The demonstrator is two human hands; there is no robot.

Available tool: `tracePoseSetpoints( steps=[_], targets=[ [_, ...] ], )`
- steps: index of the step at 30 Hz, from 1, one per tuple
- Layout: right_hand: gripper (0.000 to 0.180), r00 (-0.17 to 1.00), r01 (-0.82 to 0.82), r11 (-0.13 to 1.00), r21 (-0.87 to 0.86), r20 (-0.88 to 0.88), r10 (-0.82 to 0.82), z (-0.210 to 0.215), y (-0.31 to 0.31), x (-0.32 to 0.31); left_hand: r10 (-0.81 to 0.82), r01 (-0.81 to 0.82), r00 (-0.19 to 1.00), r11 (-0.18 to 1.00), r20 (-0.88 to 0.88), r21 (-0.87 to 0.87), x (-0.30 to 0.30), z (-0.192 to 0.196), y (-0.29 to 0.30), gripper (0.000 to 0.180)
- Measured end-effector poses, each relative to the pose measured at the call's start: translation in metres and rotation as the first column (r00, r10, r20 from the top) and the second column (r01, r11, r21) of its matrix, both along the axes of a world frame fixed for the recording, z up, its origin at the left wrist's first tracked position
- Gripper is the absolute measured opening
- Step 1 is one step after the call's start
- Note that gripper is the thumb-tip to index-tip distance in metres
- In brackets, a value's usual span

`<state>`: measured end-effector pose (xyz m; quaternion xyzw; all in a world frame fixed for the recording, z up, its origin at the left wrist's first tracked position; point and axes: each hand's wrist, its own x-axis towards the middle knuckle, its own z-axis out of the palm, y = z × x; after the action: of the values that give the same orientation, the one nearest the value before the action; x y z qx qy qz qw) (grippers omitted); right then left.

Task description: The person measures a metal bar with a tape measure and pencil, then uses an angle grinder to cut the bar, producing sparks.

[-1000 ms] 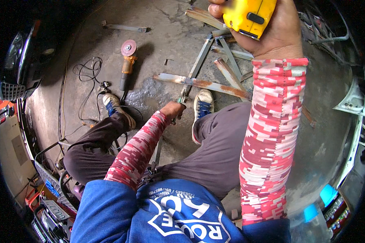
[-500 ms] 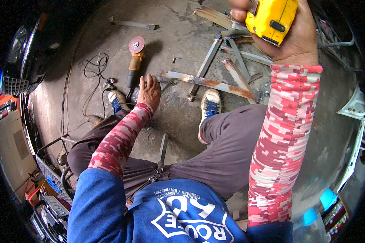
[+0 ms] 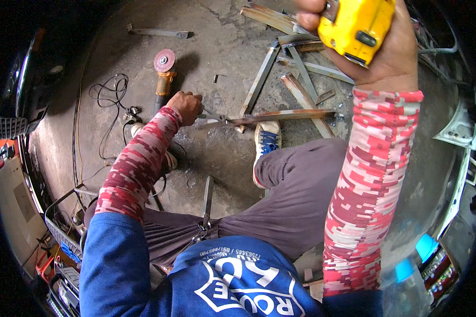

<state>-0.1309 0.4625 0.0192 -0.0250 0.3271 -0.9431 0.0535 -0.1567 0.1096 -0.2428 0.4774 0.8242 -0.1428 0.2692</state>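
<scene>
The left hand is closed around metal pliers, whose tip appears to meet the rusty bar; that bar stretches rightward lengthwise, nearer this hand. Farther right, the right hand grips a yellow tape measure.

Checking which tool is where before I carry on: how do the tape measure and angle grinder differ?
The tape measure is held up in the right hand; the angle grinder lies on the floor. The tape measure is chunky and mostly yellow; the grinder is long, orange and dark, with a pinkish disc. Both have dark parts.
</scene>
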Motion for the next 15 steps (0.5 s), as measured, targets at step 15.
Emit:
tracePoseSetpoints(
  steps=[15],
  targets=[
    [0.04, 0.998, 0.016, 0.998, 0.06, 0.055, -0.019, -0.005, 0.008, 0.003, 0.342, -0.138, 0.89, 0.832, 0.301, -0.537, -0.092, -0.087, 0.013, 0.039]
  ],
)
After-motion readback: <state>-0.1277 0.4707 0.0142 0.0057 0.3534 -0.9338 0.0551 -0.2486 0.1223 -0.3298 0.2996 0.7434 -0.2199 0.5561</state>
